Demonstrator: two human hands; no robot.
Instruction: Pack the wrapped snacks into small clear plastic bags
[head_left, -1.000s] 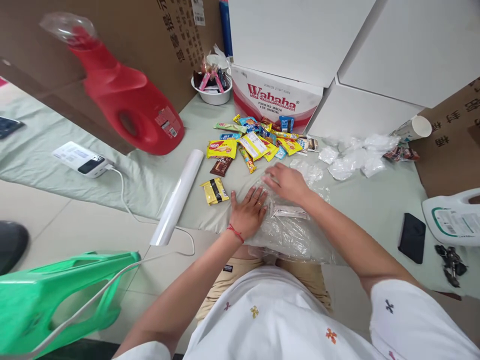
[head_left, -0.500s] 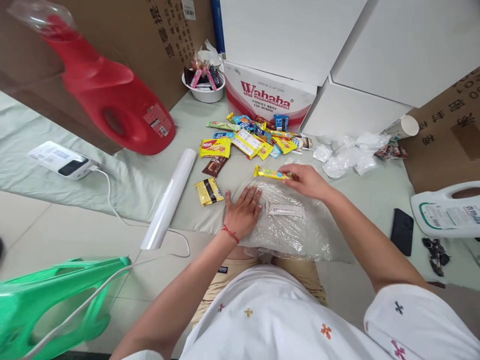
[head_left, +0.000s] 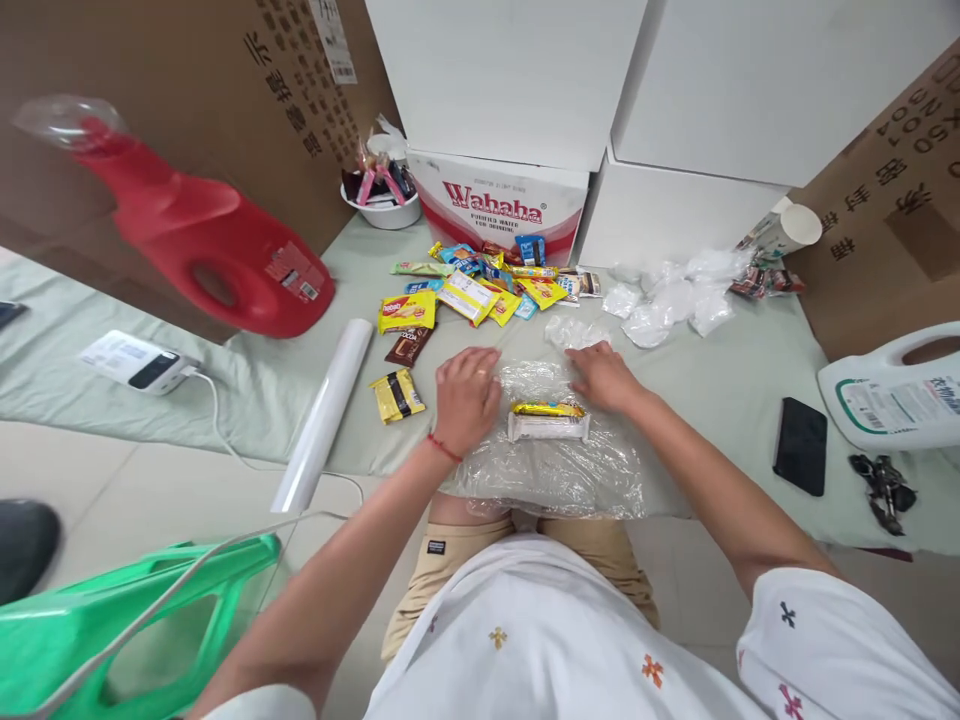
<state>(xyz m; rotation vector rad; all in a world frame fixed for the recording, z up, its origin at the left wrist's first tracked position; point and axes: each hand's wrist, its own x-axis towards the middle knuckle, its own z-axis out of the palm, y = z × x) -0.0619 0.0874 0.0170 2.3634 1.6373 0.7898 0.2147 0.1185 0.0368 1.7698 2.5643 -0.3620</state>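
Note:
A sheet of clear plastic film (head_left: 555,480) lies on the cloth in front of me, partly over its near edge. On it a yellow-wrapped snack bar (head_left: 549,410) rests just beyond a white-wrapped bar (head_left: 548,428), the two side by side. My left hand (head_left: 466,400), with a red string at the wrist, is closed at the film's far left corner. Opposite it, my right hand (head_left: 606,377) has its fingers bent at the far right corner, pinching the film. The fingertips of both hands are partly hidden.
Several packaged snacks (head_left: 472,290) are heaped before the Wahaba carton (head_left: 495,205). Crumpled clear-wrapped bundles (head_left: 675,300) lie to the right. A white film roll (head_left: 326,410) and a yellow packet (head_left: 397,396) lie left; a phone (head_left: 801,446) lies right. A red jug (head_left: 225,250) stands back left.
My right hand has set the yellow bar down beside the white one and moved to the film's far right corner. My left hand has gone from flat to curled at the far left corner.

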